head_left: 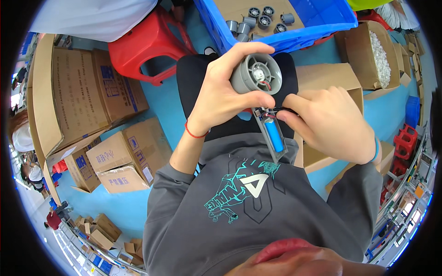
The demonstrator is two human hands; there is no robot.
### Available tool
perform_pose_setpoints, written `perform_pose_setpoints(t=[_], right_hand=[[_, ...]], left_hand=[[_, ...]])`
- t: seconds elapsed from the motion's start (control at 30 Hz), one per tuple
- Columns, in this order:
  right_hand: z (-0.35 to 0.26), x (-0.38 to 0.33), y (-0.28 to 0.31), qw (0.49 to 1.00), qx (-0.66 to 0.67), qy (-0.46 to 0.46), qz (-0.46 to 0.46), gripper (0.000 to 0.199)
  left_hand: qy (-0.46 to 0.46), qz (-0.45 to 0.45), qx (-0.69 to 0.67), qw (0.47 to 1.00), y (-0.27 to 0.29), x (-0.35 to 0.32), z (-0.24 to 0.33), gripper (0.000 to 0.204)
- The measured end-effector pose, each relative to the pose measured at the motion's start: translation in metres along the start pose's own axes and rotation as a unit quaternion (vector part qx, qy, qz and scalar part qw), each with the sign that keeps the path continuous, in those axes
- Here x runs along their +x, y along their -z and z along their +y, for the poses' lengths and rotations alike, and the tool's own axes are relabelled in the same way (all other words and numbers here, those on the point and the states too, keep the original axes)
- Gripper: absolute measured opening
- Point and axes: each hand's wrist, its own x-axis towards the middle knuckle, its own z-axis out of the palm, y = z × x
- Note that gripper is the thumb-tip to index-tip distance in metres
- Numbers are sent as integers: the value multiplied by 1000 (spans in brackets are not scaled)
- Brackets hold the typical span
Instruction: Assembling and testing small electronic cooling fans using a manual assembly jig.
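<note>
The left hand (221, 94) is closed around a grey round plastic fan housing (256, 73), fingers curled over its top rim and thumb pressed along its lower edge; the open face shows radial vanes and a central hub with a red wire. The housing is held above the person's lap, over black trousers (193, 78). Below it extends a narrow grey handle shell (274, 138) with a blue cylindrical battery cell (275, 135) seated inside. The right hand (329, 122) is pinched shut on thin black and red wires (271, 110) at the junction between housing and handle, thumb and forefinger meeting on them. Both hands are close together, each clamped on its part of the same assembly. A blue plastic crate (294, 41) lies ahead of the knees, holding several small grey fan housings (258, 20) on a cardboard sheet. A red plastic stool (145, 46) stands to the left; brown cardboard boxes (92, 92) lie on the blue floor (161, 106).
</note>
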Motion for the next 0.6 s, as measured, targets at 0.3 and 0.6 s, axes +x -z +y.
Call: perform_pose_setpoints(t=[0.3,0.6], right_hand=[[32,25,-2,929,354,54,-95,16],[53,28,-69,686,708,126,-109,41]], left_hand=[[14,15,-57,998,4,-5,-4,74],[13,35,-177,983,-11,-7,-7,49]])
